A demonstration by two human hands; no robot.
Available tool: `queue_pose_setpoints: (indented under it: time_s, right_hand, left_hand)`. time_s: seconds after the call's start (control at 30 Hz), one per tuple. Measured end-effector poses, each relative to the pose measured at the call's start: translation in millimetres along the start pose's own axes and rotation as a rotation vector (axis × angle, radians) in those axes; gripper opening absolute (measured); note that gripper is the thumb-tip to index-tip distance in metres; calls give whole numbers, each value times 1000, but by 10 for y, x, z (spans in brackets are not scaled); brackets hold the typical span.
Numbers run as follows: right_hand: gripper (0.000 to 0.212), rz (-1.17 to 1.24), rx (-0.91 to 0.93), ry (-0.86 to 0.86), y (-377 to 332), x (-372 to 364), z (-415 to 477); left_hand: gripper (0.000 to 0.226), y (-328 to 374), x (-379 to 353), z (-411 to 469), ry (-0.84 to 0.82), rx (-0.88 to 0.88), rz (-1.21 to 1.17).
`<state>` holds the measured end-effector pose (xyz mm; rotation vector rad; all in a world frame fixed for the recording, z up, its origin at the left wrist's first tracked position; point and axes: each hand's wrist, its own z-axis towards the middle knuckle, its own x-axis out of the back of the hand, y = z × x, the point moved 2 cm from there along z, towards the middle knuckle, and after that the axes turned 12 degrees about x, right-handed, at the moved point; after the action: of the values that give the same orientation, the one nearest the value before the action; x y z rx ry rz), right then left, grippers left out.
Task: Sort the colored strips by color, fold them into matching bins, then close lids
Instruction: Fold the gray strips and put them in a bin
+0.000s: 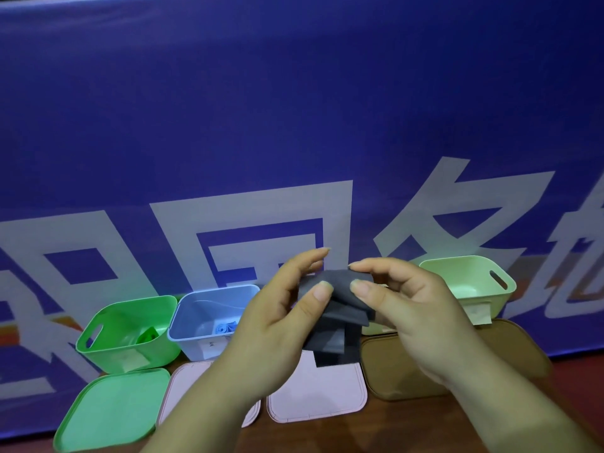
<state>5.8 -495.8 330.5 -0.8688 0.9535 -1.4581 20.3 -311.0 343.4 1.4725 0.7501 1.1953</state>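
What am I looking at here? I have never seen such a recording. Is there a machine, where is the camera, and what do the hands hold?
There is no machine here: a person works with two bare hands. The single picture comes from a camera worn on the person's head, which looks forward and down.

The left hand and the right hand both pinch a grey strip, partly folded, above the table.

Three open bins stand on the table. The green bin has a green strip inside. The blue bin has a blue strip inside. The pale green bin is at the right.

Loose lids lie in front of the bins: a green lid, pink lids and brown lids. A blue banner hangs behind.
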Motion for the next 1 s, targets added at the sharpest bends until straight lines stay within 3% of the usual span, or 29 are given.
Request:
queue_pose_setpoints:
  time_s: [0.17, 0.3, 0.47, 0.7, 0.87, 1.0]
  right_hand:
    - [27, 198, -139, 47, 37, -54, 39]
    - [20, 201, -230, 22, 16, -77, 65]
    - [22, 200, -284, -20, 5, -167, 61]
    - [20, 47, -91, 30, 35, -224, 12]
    - [36, -103, 141, -116, 86, -286, -70]
    - [31, -209, 211, -31, 204, -349, -114]
  left_hand:
    - [40, -79, 50, -1, -50, -148, -2]
    - [54, -138, 90, 36, -86, -223, -6]
    - [43, -175, 153, 92, 9, -231, -20]
    - [38, -263, 147, 107, 22, -62, -183]
    - [31, -341, 163, 127, 48, 58, -300]
    - [33, -395, 180, 107, 17, 94, -324]
